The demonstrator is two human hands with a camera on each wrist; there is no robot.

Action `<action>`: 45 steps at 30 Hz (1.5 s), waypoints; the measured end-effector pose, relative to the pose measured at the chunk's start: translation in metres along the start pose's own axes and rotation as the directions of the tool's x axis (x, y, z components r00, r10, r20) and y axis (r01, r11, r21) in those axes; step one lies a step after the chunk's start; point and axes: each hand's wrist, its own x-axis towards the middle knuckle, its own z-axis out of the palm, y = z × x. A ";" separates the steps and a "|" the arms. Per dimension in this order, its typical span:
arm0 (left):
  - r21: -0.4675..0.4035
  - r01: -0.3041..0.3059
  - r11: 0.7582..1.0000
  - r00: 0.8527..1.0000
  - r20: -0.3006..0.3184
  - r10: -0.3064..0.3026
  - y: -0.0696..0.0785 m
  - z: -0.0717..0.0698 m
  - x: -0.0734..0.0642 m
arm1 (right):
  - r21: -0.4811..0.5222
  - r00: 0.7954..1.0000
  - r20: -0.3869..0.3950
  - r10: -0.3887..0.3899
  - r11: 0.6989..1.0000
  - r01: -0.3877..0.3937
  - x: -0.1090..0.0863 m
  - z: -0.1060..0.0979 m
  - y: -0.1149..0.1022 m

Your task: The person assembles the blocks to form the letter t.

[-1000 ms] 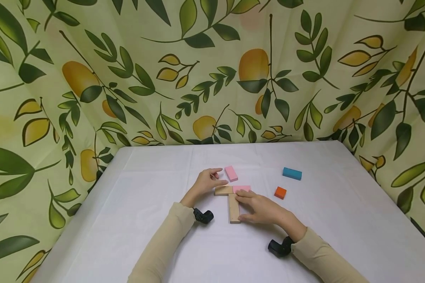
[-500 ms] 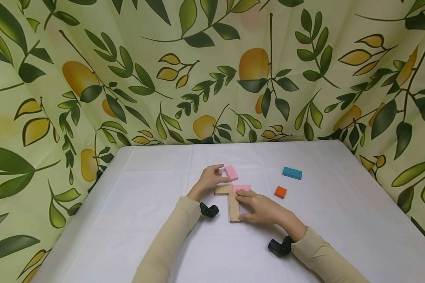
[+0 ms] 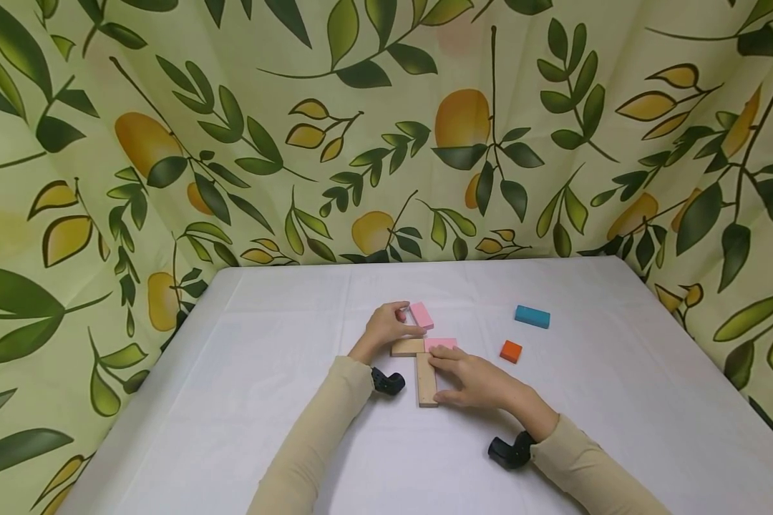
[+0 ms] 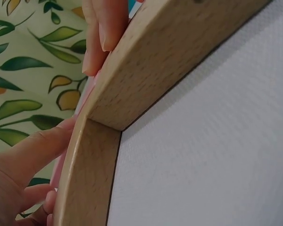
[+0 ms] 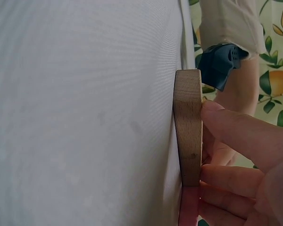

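Note:
Beyond the arranged blocks, my left hand (image 3: 386, 325) pinches a tilted pink block (image 3: 421, 315) between thumb and fingers, its thumb at the near end. A plain wooden block (image 3: 407, 348) and a second pink block (image 3: 447, 343) lie end to end. Below them another wooden block (image 3: 426, 383) runs toward me, so the three form a T. My right hand (image 3: 479, 379) rests over this T, fingertips on the second pink block and upper stem, thumb beside the stem's near end. In the right wrist view, the thumb (image 5: 214, 110) touches the wooden block (image 5: 188, 127).
On the right of the white-covered table (image 3: 245, 343) lie a blue block (image 3: 532, 316) and a small orange block (image 3: 511, 351). A leaf-and-fruit patterned curtain (image 3: 386, 143) hangs around the back and sides. Black cameras are strapped to both wrists.
My left hand has moved right and slightly away from me, from beside the wooden block to the tilted pink block, and its fingers have closed on it. My right hand has stayed put.

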 end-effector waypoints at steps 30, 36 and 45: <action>0.059 -0.098 0.993 0.994 0.048 0.095 -0.004 -0.001 -0.003 | -0.010 1.000 0.010 0.016 1.000 -0.015 0.000 0.000 -0.001; 0.044 -0.117 0.992 0.988 0.110 0.111 -0.005 -0.007 0.000 | -0.016 1.000 0.011 0.015 1.000 -0.015 0.000 0.000 -0.001; 0.041 -0.118 0.992 0.974 0.198 0.108 -0.005 -0.016 0.004 | -0.004 1.000 0.013 0.009 1.000 -0.009 0.000 -0.001 0.000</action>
